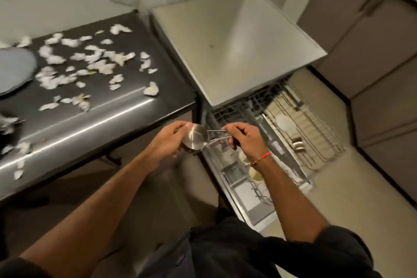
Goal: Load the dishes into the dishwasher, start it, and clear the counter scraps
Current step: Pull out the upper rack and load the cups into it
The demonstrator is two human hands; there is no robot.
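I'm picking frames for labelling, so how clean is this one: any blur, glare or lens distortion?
Head view: dim, warm indoor light. Motion blur smears the scraps and the plate at the left edge. A bright glare streak runs along the dark counter. The wide-angle lens bends the counter edges. The steel cup between the left hand and right hand is fairly sharp; the dishwasher rack is soft.
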